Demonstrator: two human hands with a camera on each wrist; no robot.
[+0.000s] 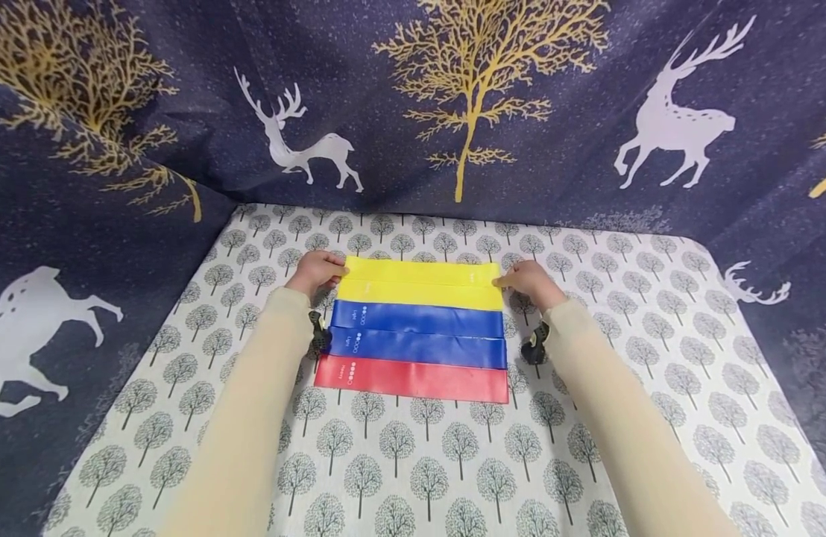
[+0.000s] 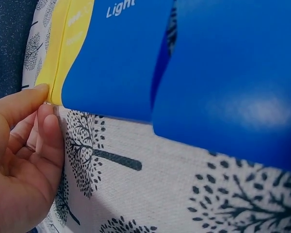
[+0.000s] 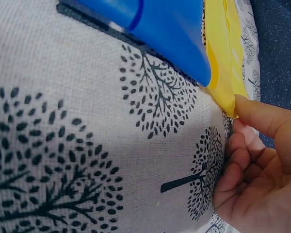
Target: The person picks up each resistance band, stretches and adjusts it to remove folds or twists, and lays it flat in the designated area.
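Observation:
Flat resistance bands lie in a row on the table, edges overlapping: a far yellow band [image 1: 420,271], a nearer yellow band [image 1: 420,293], two blue bands [image 1: 426,321] marked "Light", and a red band [image 1: 420,378] closest to the body. My left hand [image 1: 319,272] pinches the left end of the far yellow band between thumb and fingers. At the opposite end, my right hand [image 1: 530,281] pinches that band's corner. The right wrist view shows the thumb [image 3: 262,114] on the yellow edge, other fingers curled beneath. Fingertips under the bands are partly hidden.
A white cloth with printed trees [image 1: 426,477] covers the table. Behind it and along the left hangs a dark blue curtain [image 1: 399,164] with deer and golden trees. Each wrist wears a small black device [image 1: 535,344].

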